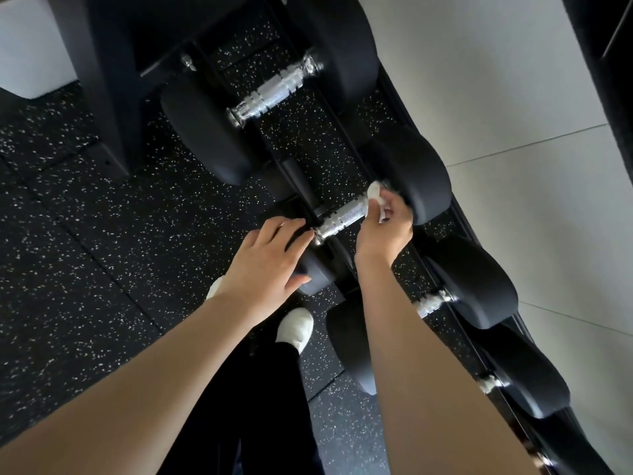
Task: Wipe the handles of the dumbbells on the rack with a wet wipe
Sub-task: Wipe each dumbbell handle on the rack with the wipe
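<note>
**Wiping a racked dumbbell handle, seen from above**

Nearest the viewer, two bare forearms reach forward over black trousers and a white shoe standing on speckled black floor. The rack runs diagonally from lower right to upper centre and holds a row of black dumbbells lying crosswise, each with a chrome handle between two rounded heads.

At lower right the nearest dumbbell shows only one head and a stub of its handle. The next dumbbell lies just beyond it, its handle partly hidden by the right forearm.

The middle dumbbell is the one being worked on. The left hand rests on its near head, fingers spread and laid flat over the top, thumb out to the side. The right hand pinches a crumpled white wipe between thumb and fingertips. The wipe touches the far end of the handle, just beside the far head. The remainder of the knurled handle is bare between the two hands.

Further along the rack sits the far dumbbell, larger, its handle fully exposed and untouched. A white wall stands behind the rack on the right, and a white block occupies the upper left corner.
</note>
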